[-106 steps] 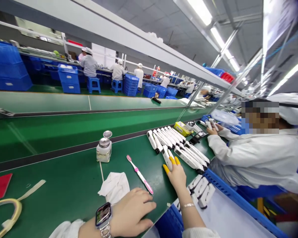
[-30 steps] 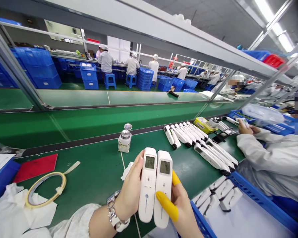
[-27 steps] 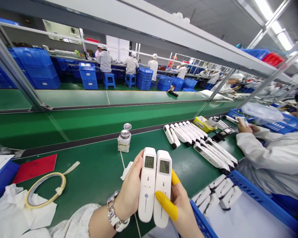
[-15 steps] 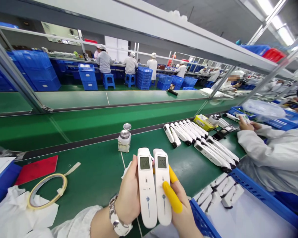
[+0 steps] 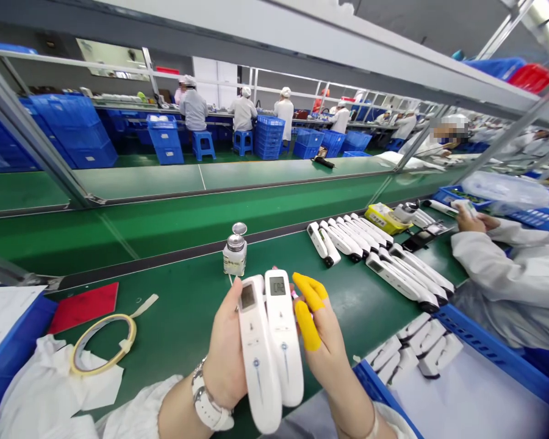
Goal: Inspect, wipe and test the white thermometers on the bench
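Observation:
Two white infrared thermometers lie side by side in my left hand (image 5: 226, 347), which is wrapped round them from the left and behind. The left thermometer (image 5: 260, 366) has a dark display and overlaps the edge of the right thermometer (image 5: 284, 347), whose display shows characters. My right hand (image 5: 322, 332), with yellow finger cots on the thumb and fingers, is just right of the right thermometer. Its fingers are apart and it appears to grip nothing. Both thermometers tilt away from me above the green bench (image 5: 183, 323).
A dispenser bottle (image 5: 235, 253) stands ahead. Masking tape (image 5: 103, 344) and a red sheet (image 5: 86, 306) lie left. Rows of thermometers (image 5: 348, 238) lie right, beyond a blue crate (image 5: 489, 347) holding more. A co-worker's hands (image 5: 473, 218) hold a white device at far right.
My right thumb has come off the right thermometer and that hand has moved aside, fingers spreading. Both thermometers have tilted and shifted slightly left in my left hand. The view has turned a little left.

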{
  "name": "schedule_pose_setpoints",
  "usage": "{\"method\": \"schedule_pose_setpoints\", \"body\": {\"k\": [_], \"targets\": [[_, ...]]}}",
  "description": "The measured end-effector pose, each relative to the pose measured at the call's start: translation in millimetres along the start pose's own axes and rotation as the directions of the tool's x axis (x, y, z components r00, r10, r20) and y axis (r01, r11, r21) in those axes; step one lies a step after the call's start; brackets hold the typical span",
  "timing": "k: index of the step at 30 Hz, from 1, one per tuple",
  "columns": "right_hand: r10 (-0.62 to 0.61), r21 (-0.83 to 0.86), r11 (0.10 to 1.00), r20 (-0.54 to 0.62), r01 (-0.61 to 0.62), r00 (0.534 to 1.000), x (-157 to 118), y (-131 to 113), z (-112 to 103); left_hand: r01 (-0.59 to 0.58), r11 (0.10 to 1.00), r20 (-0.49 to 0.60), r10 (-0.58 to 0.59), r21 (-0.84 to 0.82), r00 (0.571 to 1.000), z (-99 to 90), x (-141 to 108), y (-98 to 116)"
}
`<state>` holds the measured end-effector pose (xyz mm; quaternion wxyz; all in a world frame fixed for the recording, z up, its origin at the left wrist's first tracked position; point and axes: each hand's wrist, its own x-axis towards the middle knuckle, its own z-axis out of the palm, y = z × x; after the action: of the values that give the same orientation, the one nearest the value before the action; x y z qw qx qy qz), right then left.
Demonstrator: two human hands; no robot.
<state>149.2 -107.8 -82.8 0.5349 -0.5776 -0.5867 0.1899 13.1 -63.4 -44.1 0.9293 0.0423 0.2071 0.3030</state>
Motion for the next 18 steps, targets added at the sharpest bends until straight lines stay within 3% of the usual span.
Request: {"method": "schedule_pose_setpoints", "body": {"k": [2,3,6,9,12,18], "targets": [[0.008,-0.035,0.999,0.005,-0.007,1.0,0.2,11.4,2.4,-0.163,0.987,-0.014,0.163,-0.004,0.987,2.6,-9.8,17.3],[0.025,-0.06,0.998,0.033,-0.023,0.999,-0.8,18.5,4.8,-0.281,0.96,-0.024,0.281,0.001,0.959,3.9,-15.4,27.3],[0.062,-0.197,0.98,0.208,-0.021,0.976,-5.6,44.1,16.2,-0.585,0.811,-0.039,0.586,0.034,0.81,5.9,-32.5,56.5],[0.097,-0.331,0.944,0.269,-0.003,0.958,-7.9,69.9,29.2,-0.724,0.687,-0.032,0.727,0.058,0.686,4.1,-45.1,75.4],[0.159,-0.373,0.925,0.202,-0.075,0.966,-5.3,86.0,36.3,-0.74,0.67,-0.02,0.742,0.053,0.67,0.9,-50.2,81.7],[0.17,-0.169,0.977,0.268,-0.127,0.948,6.4,77.8,36.3,-0.688,0.726,-0.04,0.687,0.0,0.725,1.6,-51.0,83.2]]}}
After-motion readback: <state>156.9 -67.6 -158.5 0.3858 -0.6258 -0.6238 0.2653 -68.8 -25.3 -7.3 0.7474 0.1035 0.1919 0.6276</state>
